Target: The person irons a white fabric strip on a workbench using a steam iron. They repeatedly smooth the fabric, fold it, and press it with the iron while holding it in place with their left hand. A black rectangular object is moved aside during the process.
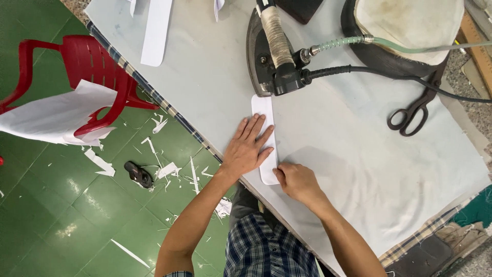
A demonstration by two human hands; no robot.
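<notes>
A narrow white strip of fabric (pixel 265 110) with rounded ends lies on the pale grey padded table (pixel 333 138) near its front edge. My left hand (pixel 248 146) rests flat on the strip's middle, fingers spread and pointing away from me. At the strip's near end my right hand (pixel 297 180) has its fingers curled, pinching that end. A steam iron (pixel 271 51) with a cloth-wrapped handle stands on the table just beyond the strip's far end.
Black scissors (pixel 417 110) lie at the right. A hose (pixel 410 46) and a black cable (pixel 389 74) run from the iron. A dark-rimmed padded form (pixel 405 25) sits at the back right. Another white strip (pixel 156 31) lies far left. A red plastic chair (pixel 97 72) holding white fabric stands on the green floor.
</notes>
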